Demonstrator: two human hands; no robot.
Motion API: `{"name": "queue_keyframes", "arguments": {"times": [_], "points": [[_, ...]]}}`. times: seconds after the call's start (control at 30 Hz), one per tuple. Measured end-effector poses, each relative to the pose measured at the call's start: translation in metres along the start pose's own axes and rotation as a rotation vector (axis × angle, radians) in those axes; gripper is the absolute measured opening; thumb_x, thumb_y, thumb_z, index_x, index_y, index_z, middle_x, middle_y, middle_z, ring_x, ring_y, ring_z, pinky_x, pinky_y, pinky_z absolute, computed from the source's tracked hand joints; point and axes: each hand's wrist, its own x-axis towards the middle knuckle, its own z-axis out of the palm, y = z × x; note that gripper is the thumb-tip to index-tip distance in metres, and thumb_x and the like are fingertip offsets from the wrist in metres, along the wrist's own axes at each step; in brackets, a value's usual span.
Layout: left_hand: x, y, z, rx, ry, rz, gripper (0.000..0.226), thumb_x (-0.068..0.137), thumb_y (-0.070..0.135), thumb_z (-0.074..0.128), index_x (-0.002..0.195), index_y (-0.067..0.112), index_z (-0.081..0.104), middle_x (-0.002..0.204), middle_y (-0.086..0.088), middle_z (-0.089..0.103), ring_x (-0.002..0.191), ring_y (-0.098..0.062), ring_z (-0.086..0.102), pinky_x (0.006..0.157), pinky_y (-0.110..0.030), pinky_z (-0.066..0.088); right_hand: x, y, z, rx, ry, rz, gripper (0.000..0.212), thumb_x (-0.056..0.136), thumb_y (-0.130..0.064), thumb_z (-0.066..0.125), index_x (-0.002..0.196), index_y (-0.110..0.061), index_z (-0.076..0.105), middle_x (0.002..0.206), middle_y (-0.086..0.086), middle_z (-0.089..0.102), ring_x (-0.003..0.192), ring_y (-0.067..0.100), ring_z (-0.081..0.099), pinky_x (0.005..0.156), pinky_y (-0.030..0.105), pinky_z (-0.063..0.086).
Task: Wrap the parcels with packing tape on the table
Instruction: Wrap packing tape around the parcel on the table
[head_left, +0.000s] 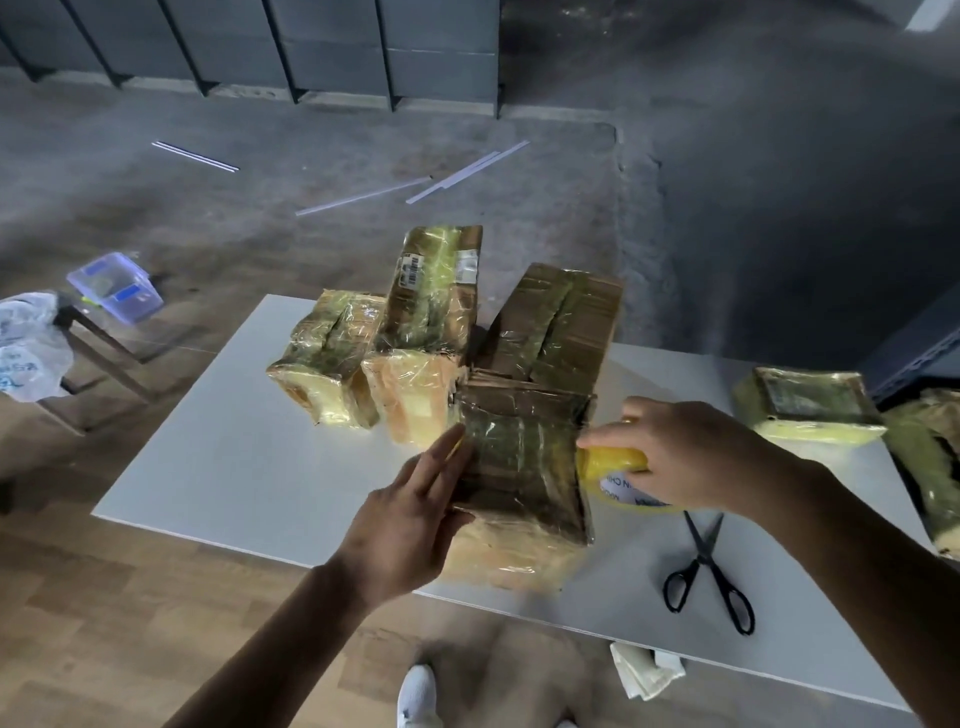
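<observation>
1. front parcel: ctr of frame, sits on near part of white table; brown, glossy tape over top & sides
2. left hand: lower ctr, fingers straight & flat against the parcel's left side, nothing clasped in it
3. right hand: right of ctr, fingers wrapped round yellow tape roll; roll is hard against parcel's right side. Can't tell if a strip runs from roll onto the box
4. Behind it, mid-frame, 3 more taped boxes bunched together: low parcel at left, tall parcel in middle, wide parcel at right, touching the front one's far edge
5. side parcel: right of frame on table, well apart from the bunch; edge parcel just beside it, cut off by frame border
6. scissors: lower right, black, blades a bit apart, flat on table below the right forearm, near the roll, not touching
7. Off table: clear plastic tub & plastic bag at left edge, white strips on grey floor up top, white shoe at btm ctr
</observation>
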Motion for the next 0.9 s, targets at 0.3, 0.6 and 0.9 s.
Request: {"name": "queue_keyframes", "arguments": {"times": [0.3,0.6,0.9], "points": [[0.039,0.054,-0.001,0.402,-0.265,0.161,0.106,0.078,0.057,0.066,0.150,-0.003,0.016,0.157,-0.022,0.014,0.146,-0.037,0.010,0.116,-0.053,0.018,-0.003,-0.001,0.009,0.039,0.005,-0.004,0.053,0.083,-0.045,0.061,0.133,-0.046,0.047,0.085,-0.014,0.029,0.065,0.008,0.037,0.051,0.014,0.021],[0.039,0.043,0.011,0.302,-0.149,0.141,0.096,0.070,0.051,0.078,0.148,0.015,0.034,0.147,-0.022,0.039,0.137,-0.038,0.036,0.110,-0.053,0.035,-0.028,0.027,0.041,0.481,0.173,0.014,0.081,0.082,-0.019,0.071,0.134,-0.062,0.028,0.103,-0.017,0.044,0.091,0.011,0.054,0.064,0.022,0.053],[0.037,0.045,0.023,0.331,-0.120,0.137,0.099,0.061,0.052,0.082,0.146,0.029,0.036,0.139,-0.020,0.047,0.129,-0.037,0.045,0.106,-0.052,0.033,-0.034,0.028,0.047,0.383,0.262,-0.031,0.059,0.080,-0.025,0.072,0.128,-0.048,0.046,0.091,-0.008,0.050,0.073,0.015,0.057,0.058,0.028,0.051]]}}
